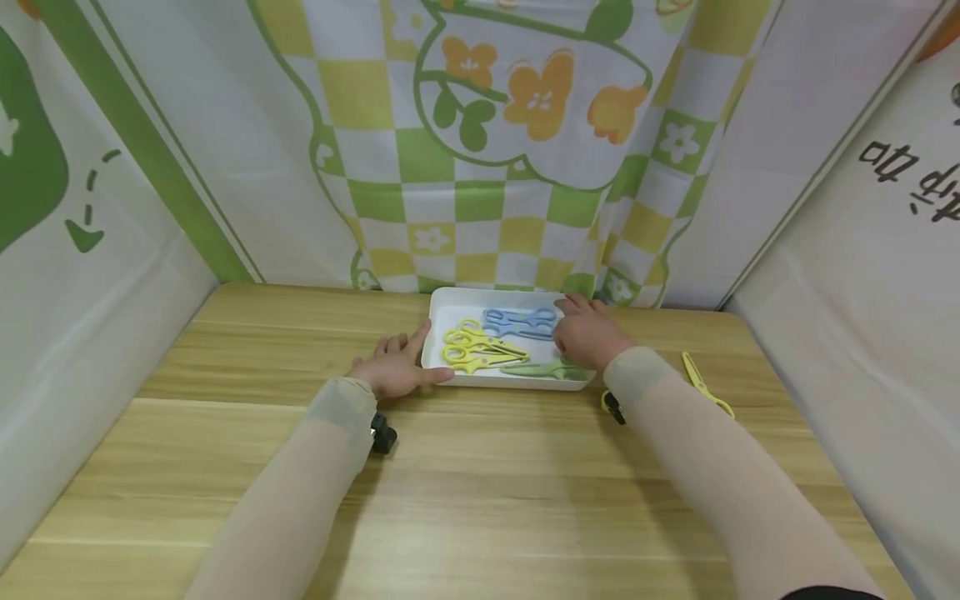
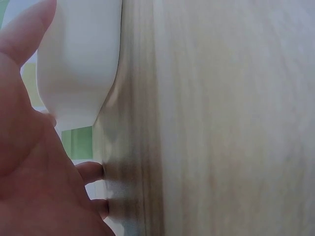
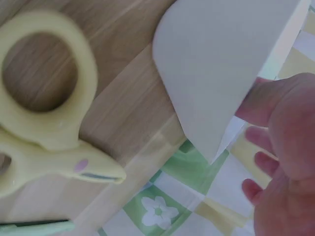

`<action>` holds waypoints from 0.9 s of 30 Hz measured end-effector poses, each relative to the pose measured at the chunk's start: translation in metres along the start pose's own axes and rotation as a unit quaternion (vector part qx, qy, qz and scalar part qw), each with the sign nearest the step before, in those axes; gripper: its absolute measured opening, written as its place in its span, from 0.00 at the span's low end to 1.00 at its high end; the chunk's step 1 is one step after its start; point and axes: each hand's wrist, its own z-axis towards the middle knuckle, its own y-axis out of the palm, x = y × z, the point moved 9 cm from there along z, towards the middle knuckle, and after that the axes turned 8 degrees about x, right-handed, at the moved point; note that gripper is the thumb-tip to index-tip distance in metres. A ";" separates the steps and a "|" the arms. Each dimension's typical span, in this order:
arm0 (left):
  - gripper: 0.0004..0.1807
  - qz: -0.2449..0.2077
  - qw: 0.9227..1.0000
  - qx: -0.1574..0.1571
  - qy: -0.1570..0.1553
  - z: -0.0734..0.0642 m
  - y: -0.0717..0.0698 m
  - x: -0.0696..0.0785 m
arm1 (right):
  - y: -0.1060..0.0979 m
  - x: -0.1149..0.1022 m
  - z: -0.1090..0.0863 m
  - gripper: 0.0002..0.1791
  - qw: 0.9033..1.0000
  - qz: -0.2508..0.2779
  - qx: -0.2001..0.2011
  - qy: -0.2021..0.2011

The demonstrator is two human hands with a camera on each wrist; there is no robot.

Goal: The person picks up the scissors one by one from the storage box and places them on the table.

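Observation:
A shallow white tray (image 1: 517, 383) stands near the table's back edge. Inside lie several yellow scissors (image 1: 480, 346), blue scissors (image 1: 517, 323) and green scissors (image 1: 547, 368). At the tray's left end is my left hand (image 1: 397, 367), its thumb along the front rim and its index finger stretched along the side. My right hand (image 1: 592, 333) grips the right end, its thumb (image 3: 261, 101) on the rim and other fingers hanging loosely beyond. Yellow scissors (image 1: 705, 387) lie on the table to the right. Another yellow pair (image 3: 49, 142) shows large in the right wrist view.
The wooden table (image 1: 480, 492) stretches in front of the tray. Behind it hangs a checkered curtain (image 1: 495, 200), close to the tray's back wall. White printed fabric (image 1: 862, 292) encloses the right side. A light green piece (image 3: 37, 227) lies near the yellow scissors.

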 end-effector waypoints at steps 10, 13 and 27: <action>0.62 -0.003 1.000 -0.001 -0.010 0.001 0.001 -0.001 | -0.027 -0.002 -0.011 0.15 0.997 -0.013 0.070 -0.012; 0.62 -0.006 1.000 0.001 -0.006 0.002 0.000 -0.002 | -0.031 0.008 -0.018 0.09 0.996 0.010 0.077 0.031; 0.61 -0.011 1.000 0.001 -0.003 0.001 -0.001 -0.003 | -0.038 0.014 -0.075 0.12 0.969 0.113 0.159 0.151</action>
